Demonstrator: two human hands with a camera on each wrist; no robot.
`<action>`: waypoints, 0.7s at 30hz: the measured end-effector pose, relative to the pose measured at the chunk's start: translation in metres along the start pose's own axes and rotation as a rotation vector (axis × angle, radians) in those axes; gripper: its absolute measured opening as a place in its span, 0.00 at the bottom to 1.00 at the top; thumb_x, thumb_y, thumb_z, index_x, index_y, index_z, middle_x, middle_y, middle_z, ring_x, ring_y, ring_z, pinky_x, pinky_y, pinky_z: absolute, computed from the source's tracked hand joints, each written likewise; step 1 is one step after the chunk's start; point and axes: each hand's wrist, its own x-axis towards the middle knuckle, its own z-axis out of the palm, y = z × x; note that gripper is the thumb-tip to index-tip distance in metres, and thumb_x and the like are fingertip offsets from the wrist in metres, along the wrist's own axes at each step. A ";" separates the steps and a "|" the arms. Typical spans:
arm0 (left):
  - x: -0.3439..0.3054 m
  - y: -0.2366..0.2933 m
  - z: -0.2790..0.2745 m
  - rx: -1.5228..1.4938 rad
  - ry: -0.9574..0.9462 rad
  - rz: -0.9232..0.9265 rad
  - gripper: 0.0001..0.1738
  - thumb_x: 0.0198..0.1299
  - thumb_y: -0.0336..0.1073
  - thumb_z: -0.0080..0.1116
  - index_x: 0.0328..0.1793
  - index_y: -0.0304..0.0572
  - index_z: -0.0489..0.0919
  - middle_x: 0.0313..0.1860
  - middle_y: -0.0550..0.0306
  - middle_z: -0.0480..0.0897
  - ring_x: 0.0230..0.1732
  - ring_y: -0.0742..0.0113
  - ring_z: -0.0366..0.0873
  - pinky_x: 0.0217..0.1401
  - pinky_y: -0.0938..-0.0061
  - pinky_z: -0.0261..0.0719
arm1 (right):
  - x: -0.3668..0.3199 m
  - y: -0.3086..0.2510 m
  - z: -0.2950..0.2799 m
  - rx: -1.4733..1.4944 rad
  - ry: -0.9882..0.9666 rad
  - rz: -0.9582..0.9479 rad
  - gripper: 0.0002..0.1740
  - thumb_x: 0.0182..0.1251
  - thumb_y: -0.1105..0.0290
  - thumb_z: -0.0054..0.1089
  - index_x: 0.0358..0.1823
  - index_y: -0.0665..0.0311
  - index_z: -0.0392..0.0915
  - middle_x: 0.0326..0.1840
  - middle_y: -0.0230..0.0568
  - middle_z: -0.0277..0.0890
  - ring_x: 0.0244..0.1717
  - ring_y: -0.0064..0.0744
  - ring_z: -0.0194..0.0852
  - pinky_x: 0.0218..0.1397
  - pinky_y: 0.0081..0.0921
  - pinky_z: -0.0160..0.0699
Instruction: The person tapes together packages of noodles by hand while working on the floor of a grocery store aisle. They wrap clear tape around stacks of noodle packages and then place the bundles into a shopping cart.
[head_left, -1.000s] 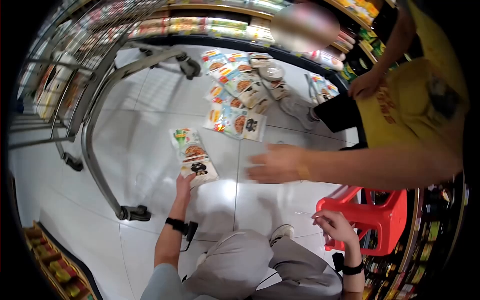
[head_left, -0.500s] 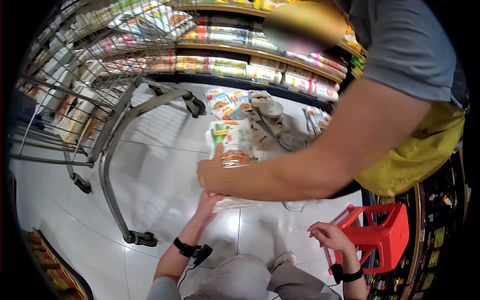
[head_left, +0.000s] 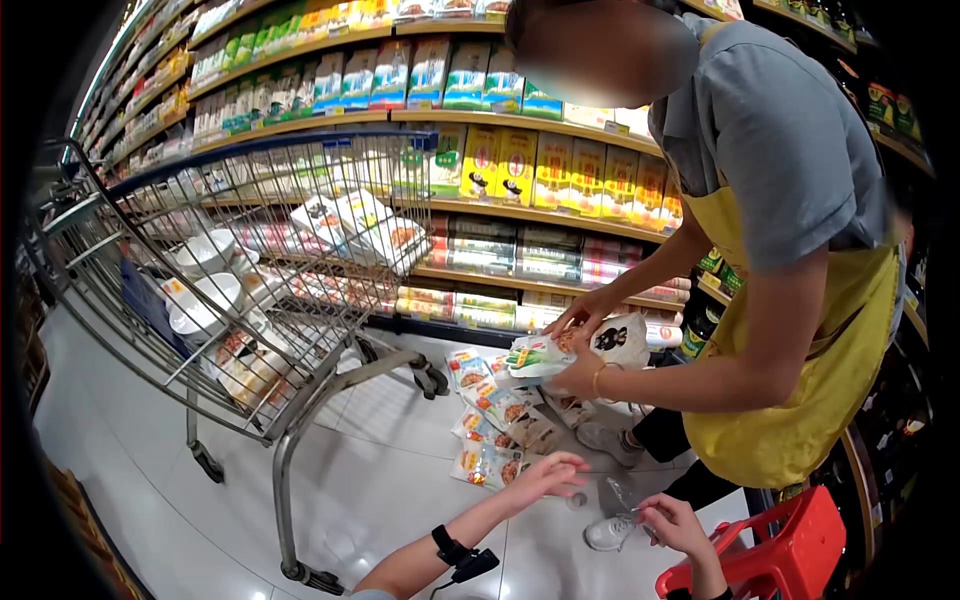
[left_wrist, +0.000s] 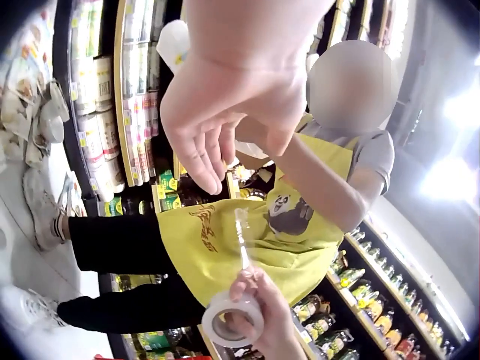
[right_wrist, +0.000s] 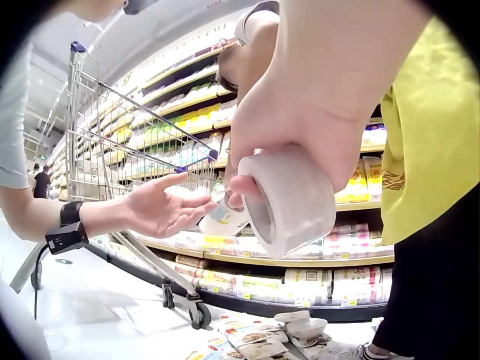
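Note:
My left hand (head_left: 545, 480) reaches out over the floor, palm turned up and fingers loosely extended, holding nothing. A roll of clear tape (right_wrist: 296, 202) is in my right hand (head_left: 675, 522), with fingers through its core; a loose strip (left_wrist: 242, 236) stands up from the fingertips in the left wrist view. Across from me, a person in a yellow apron (head_left: 830, 350) holds white food packets (head_left: 535, 355) in both hands. Several similar packets (head_left: 490, 465) lie spread on the floor between us, just beyond my left hand.
A metal shopping cart (head_left: 270, 430) with bowls (head_left: 205, 305) and packets in it stands on the left. Behind, shelves (head_left: 560, 215) hold noodle packages. A red plastic stool (head_left: 800, 545) is by my right arm, and the other person's shoe (head_left: 608, 533) is close to it.
My left hand has let go of the packets, which the other person took and lifted away. That person now stands more upright. My head view has tilted up; the right hand keeps the tape.

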 end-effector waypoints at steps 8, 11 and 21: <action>-0.028 -0.011 0.047 0.335 -0.078 0.113 0.29 0.57 0.32 0.55 0.64 0.41 0.59 0.60 0.56 0.66 0.56 0.67 0.69 0.52 0.73 0.73 | 0.003 -0.018 0.011 -0.019 -0.103 -0.163 0.10 0.65 0.69 0.47 0.41 0.67 0.73 0.27 0.37 0.77 0.18 0.19 0.72 0.18 0.16 0.71; -0.030 -0.008 0.063 0.287 -0.048 0.078 0.34 0.53 0.31 0.58 0.66 0.43 0.57 0.63 0.55 0.60 0.59 0.68 0.65 0.56 0.70 0.70 | -0.001 -0.038 0.019 -0.051 -0.225 -0.213 0.10 0.64 0.69 0.47 0.41 0.66 0.74 0.28 0.37 0.78 0.17 0.20 0.72 0.18 0.17 0.71; -0.026 -0.016 0.076 0.163 -0.200 0.255 0.50 0.43 0.34 0.68 0.71 0.43 0.49 0.70 0.52 0.52 0.67 0.60 0.56 0.69 0.65 0.54 | -0.003 -0.073 0.027 -0.089 -0.289 -0.263 0.08 0.64 0.71 0.49 0.41 0.65 0.74 0.28 0.35 0.78 0.16 0.19 0.72 0.17 0.16 0.69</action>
